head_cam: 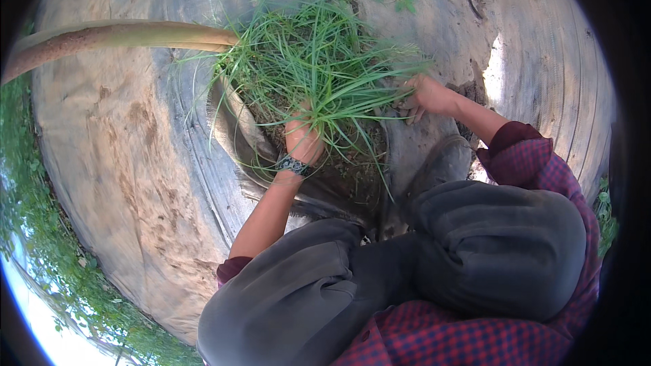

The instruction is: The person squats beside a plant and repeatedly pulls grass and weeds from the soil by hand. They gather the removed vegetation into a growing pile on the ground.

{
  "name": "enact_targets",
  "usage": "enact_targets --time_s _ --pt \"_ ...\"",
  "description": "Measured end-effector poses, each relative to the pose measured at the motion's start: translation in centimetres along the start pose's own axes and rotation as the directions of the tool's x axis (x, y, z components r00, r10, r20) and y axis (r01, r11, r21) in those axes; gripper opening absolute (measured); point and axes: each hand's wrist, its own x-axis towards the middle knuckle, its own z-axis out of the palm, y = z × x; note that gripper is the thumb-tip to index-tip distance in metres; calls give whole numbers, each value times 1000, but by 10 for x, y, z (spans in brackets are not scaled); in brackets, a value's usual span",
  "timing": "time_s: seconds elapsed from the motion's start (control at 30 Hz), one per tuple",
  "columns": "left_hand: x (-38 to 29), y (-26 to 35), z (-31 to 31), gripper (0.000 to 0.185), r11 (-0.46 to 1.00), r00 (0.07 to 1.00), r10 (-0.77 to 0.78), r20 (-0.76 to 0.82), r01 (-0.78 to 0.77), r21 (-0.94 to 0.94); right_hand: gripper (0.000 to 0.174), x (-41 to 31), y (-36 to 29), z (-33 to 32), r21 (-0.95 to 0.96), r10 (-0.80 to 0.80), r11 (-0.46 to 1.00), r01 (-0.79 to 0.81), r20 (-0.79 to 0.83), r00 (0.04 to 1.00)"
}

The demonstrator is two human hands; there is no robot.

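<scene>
A dense clump of long green grass [310, 56] grows from a hole in a woven ground cover [137, 173]. My left hand [303, 142], with a patterned band on the wrist, is in the near side of the grass. Blades fan out from a tuft [325, 112] at its fingers, which are mostly hidden. My right hand [424, 95] is at the right edge of the clump, close to the blade tips and just above the cover. Its fingers are curled and blurred; whether they hold anything is unclear. Dark soil [356, 173] shows below the grass.
A thick plant stem [127, 35] reaches in from the left to the clump. A folded flap of cover [244, 117] borders the hole. My boot [447, 157] and bent knees [498, 244] are close on the near side. Leafy plants [56, 244] line the left edge.
</scene>
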Motion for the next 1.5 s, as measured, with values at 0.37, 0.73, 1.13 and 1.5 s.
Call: enact_targets --time_s 0.37,0.73,1.13,1.5 --pt "1 -3 -25 55 989 985 -127 115 117 85 21 4 -1 -4 18 32 999 -32 10 999" --pt "33 8 29 29 887 954 99 284 -214 410 25 10 4 -5 -20 17 1000 -17 21 1000" --pt "42 -29 45 22 967 971 204 123 -181 -177 21 5 5 -2 90 1 996 -1 -1 1000" --pt "33 -19 46 32 927 977 167 134 -109 -360 18 5 9 -5 11 -71 997 72 -32 997"
